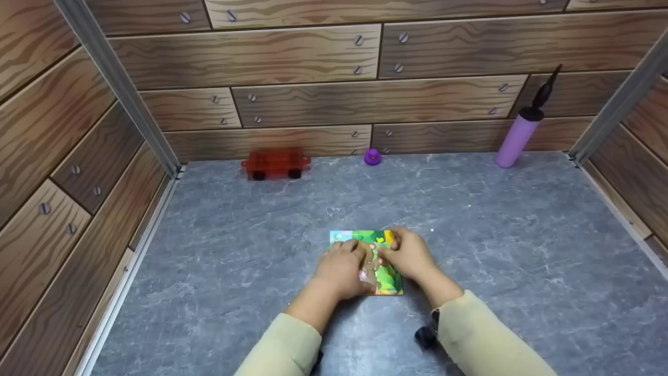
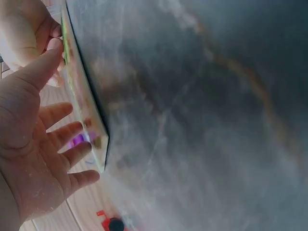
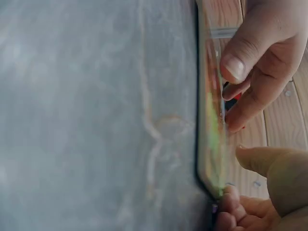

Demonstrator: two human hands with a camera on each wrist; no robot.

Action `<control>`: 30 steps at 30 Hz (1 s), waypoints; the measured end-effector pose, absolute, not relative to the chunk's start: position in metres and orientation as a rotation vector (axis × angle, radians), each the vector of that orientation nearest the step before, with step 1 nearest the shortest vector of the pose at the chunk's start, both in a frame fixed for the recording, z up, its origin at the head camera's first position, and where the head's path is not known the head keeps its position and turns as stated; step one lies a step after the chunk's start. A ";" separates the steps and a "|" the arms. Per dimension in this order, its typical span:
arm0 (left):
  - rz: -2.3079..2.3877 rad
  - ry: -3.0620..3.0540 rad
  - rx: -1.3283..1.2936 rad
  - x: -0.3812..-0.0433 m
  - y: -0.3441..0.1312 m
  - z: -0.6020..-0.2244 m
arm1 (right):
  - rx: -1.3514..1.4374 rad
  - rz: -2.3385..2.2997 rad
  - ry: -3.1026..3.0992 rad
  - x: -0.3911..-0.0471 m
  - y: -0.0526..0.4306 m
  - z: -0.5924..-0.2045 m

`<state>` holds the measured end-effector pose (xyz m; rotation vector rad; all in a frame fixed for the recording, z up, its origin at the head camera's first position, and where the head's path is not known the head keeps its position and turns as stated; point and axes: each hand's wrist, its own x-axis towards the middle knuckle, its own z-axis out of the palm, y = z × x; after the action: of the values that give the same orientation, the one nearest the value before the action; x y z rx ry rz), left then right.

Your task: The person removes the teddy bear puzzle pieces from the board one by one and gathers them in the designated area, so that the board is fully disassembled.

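Note:
A small rectangular puzzle board (image 1: 387, 279) with a bright green, yellow and blue picture and a brown middle lies flat on the table. My left hand (image 1: 340, 269) is over its left side, fingers spread and bent loosely across the picture. Its fingertips (image 2: 86, 176) come right to the board's face in the left wrist view. At the right edge, my right hand (image 1: 412, 255) has its fingers curled against the board's upper corner. The right thumb (image 3: 257, 160) stretches over the face, a little apart from it. Both hands hide parts of the picture.
A red toy wagon (image 1: 275, 163) with black wheels stands at the back left. Beside the back wall are a small purple toy (image 1: 372, 156) and a purple hand pump (image 1: 516, 140) with a black nozzle. Wood-patterned walls enclose the grey marbled table (image 1: 219, 235).

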<state>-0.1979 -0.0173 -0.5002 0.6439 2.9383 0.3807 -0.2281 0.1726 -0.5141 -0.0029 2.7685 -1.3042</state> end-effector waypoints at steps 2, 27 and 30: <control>0.386 2.936 0.621 -0.197 -0.017 -0.502 | 0.011 -1.296 2.775 -0.229 0.172 -0.516; 0.561 2.882 0.537 -0.197 -0.015 -0.507 | 0.107 -1.094 2.862 -0.229 0.165 -0.519; 0.554 2.883 0.538 -0.197 -0.015 -0.507 | 0.113 -1.101 2.856 -0.229 0.165 -0.519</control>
<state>-0.1975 -0.0149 -0.5068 0.5378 2.8827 0.5542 -0.2295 0.1650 -0.5186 0.1130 2.8561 -1.1014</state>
